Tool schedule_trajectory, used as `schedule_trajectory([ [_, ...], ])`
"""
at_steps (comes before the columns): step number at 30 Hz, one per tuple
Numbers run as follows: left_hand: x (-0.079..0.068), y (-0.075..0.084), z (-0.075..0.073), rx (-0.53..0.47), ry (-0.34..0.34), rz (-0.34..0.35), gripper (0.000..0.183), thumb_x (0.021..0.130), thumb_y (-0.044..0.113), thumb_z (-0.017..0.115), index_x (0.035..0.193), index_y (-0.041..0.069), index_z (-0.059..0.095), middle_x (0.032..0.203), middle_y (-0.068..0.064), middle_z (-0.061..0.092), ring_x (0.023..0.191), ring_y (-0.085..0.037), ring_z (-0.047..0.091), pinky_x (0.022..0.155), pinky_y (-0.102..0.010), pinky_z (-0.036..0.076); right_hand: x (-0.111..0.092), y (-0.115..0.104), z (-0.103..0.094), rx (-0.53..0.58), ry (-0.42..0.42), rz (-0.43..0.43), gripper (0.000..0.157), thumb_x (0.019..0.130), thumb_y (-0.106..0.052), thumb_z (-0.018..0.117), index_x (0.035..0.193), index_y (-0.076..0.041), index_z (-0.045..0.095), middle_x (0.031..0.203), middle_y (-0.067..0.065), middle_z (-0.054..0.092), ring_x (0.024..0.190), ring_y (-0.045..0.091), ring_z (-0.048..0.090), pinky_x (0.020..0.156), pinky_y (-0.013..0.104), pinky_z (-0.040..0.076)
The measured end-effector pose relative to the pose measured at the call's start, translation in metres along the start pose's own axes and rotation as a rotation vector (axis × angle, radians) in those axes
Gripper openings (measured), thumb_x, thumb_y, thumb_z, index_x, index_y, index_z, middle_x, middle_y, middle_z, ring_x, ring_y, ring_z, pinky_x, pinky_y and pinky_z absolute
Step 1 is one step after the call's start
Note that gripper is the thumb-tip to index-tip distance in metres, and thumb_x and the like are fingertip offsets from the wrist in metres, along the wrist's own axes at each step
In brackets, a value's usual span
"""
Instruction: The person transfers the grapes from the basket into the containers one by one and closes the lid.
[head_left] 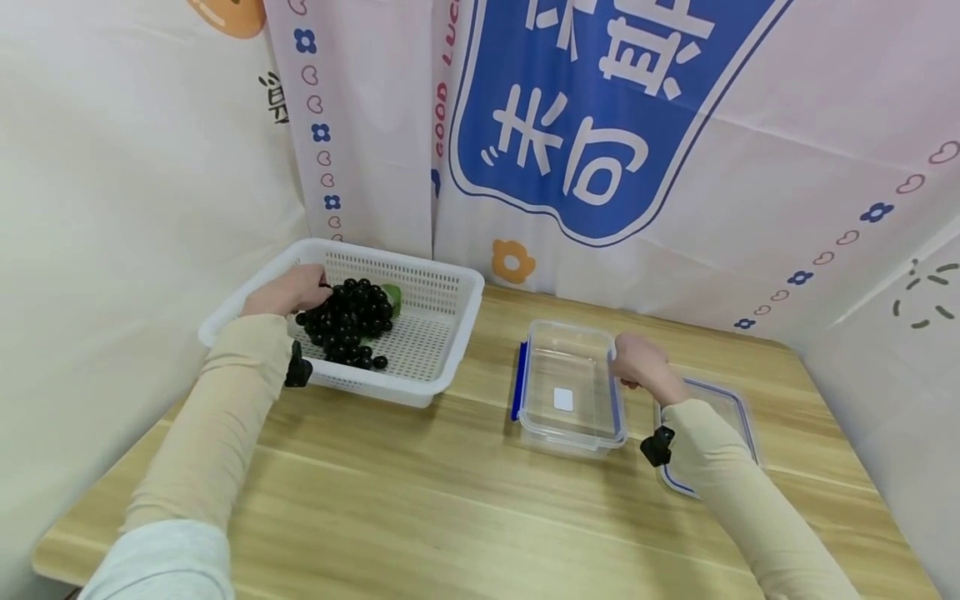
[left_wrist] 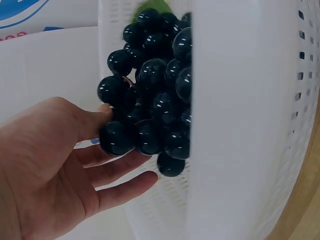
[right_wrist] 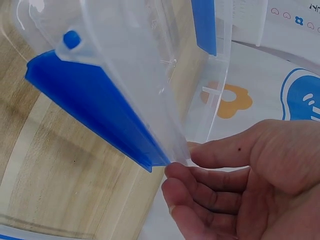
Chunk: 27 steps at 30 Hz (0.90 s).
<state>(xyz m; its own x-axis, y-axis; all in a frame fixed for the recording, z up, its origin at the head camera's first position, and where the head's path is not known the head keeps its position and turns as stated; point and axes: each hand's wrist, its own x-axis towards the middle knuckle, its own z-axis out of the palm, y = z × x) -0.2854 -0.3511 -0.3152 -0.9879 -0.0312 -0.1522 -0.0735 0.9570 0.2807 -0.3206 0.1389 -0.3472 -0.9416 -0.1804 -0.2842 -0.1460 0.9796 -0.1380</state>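
Near the desk's back-left corner, the left hand grasps grapes in a basket; the right hand pinches a container by its rim — probably to steady it.

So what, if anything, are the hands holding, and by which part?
Left hand: grapes, at their left end. Right hand: box, by the far end of its right side.

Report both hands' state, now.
Left hand: closed, gripping the dark grapes at the bunch's edge.
Right hand: closed, pinching the clear container at its side edge.
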Motion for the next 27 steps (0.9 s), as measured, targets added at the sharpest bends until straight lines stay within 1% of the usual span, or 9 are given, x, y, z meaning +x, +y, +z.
schedule_trajectory([
  [3, -0.001, 0.003, -0.002, 0.01, 0.017, 0.007, 0.028, 0.097, 0.016, 0.039, 0.107, -0.011, 0.043, 0.101, -0.031, 0.052, 0.082, -0.037, 0.054, 0.067, -0.042, 0.046, 0.0, 0.001, 0.0, 0.0, 0.0, -0.005, 0.022, 0.083, -0.003, 0.048, 0.063, -0.005, 0.058, 0.054, 0.007, 0.059, 0.045, 0.013, 0.048, 0.044, 0.025, 0.033],
  [5, 0.0, 0.004, -0.002, 0.028, 0.045, 0.024, 0.032, 0.097, 0.015, 0.039, 0.112, -0.014, 0.042, 0.111, -0.036, 0.05, 0.093, -0.044, 0.054, 0.078, -0.049, 0.046, -0.001, 0.001, 0.0, -0.001, -0.002, -0.009, 0.024, 0.083, -0.004, 0.048, 0.062, -0.006, 0.057, 0.053, 0.006, 0.057, 0.044, 0.013, 0.046, 0.045, 0.025, 0.032],
  [8, 0.003, 0.005, -0.003, 0.068, 0.099, 0.054, 0.031, 0.095, 0.014, 0.042, 0.107, -0.015, 0.044, 0.108, -0.037, 0.052, 0.099, -0.047, 0.053, 0.087, -0.054, 0.043, -0.001, 0.001, 0.0, -0.003, -0.007, -0.013, 0.025, 0.084, -0.004, 0.048, 0.06, -0.008, 0.055, 0.051, 0.004, 0.054, 0.044, 0.013, 0.044, 0.045, 0.025, 0.032],
  [11, 0.004, 0.006, -0.004, 0.076, 0.13, 0.063, 0.029, 0.095, 0.014, 0.043, 0.103, -0.013, 0.046, 0.102, -0.035, 0.054, 0.093, -0.045, 0.054, 0.083, -0.052, 0.043, -0.001, 0.002, -0.001, -0.004, -0.007, -0.018, 0.025, 0.083, -0.004, 0.048, 0.06, -0.007, 0.056, 0.051, 0.004, 0.054, 0.044, 0.012, 0.044, 0.045, 0.025, 0.032],
  [15, 0.002, 0.008, -0.007, 0.074, 0.144, 0.071, 0.028, 0.094, 0.014, 0.043, 0.101, -0.012, 0.047, 0.098, -0.034, 0.054, 0.088, -0.042, 0.054, 0.079, -0.05, 0.042, -0.002, 0.002, -0.001, -0.003, 0.005, -0.034, 0.024, 0.082, -0.003, 0.048, 0.06, -0.006, 0.057, 0.052, 0.005, 0.056, 0.044, 0.012, 0.044, 0.044, 0.025, 0.031],
  [19, 0.002, 0.01, -0.008, 0.084, 0.182, 0.09, 0.023, 0.092, 0.013, 0.044, 0.083, -0.007, 0.048, 0.083, -0.028, 0.055, 0.078, -0.039, 0.053, 0.074, -0.048, 0.042, -0.002, 0.002, 0.0, -0.003, 0.012, -0.043, 0.026, 0.081, -0.003, 0.047, 0.057, -0.009, 0.053, 0.05, 0.003, 0.053, 0.044, 0.012, 0.043, 0.042, 0.024, 0.03],
  [22, 0.002, 0.012, -0.009, 0.081, 0.22, 0.09, 0.025, 0.09, 0.013, 0.045, 0.069, 0.001, 0.042, 0.069, -0.018, 0.048, 0.068, -0.034, 0.048, 0.069, -0.045, 0.04, -0.001, 0.002, 0.0, -0.005, 0.012, -0.044, 0.027, 0.081, -0.002, 0.047, 0.055, -0.01, 0.052, 0.048, 0.001, 0.049, 0.043, 0.012, 0.043, 0.042, 0.023, 0.029],
  [24, 0.002, 0.014, -0.01, 0.074, 0.245, 0.087, 0.027, 0.089, 0.013, 0.045, 0.064, 0.005, 0.038, 0.065, -0.014, 0.044, 0.065, -0.032, 0.045, 0.068, -0.043, 0.039, -0.001, 0.002, 0.0, -0.006, 0.013, -0.045, 0.026, 0.08, -0.002, 0.047, 0.055, -0.01, 0.052, 0.047, -0.001, 0.047, 0.043, 0.011, 0.043, 0.042, 0.023, 0.029],
  [27, 0.003, 0.017, -0.012, 0.067, 0.278, 0.086, 0.029, 0.09, 0.014, 0.045, 0.064, 0.007, 0.036, 0.065, -0.013, 0.042, 0.065, -0.031, 0.044, 0.067, -0.042, 0.039, -0.001, 0.003, 0.0, 0.0, 0.013, -0.042, 0.026, 0.079, -0.002, 0.047, 0.055, -0.01, 0.051, 0.046, -0.002, 0.045, 0.043, 0.011, 0.042, 0.042, 0.023, 0.03],
])
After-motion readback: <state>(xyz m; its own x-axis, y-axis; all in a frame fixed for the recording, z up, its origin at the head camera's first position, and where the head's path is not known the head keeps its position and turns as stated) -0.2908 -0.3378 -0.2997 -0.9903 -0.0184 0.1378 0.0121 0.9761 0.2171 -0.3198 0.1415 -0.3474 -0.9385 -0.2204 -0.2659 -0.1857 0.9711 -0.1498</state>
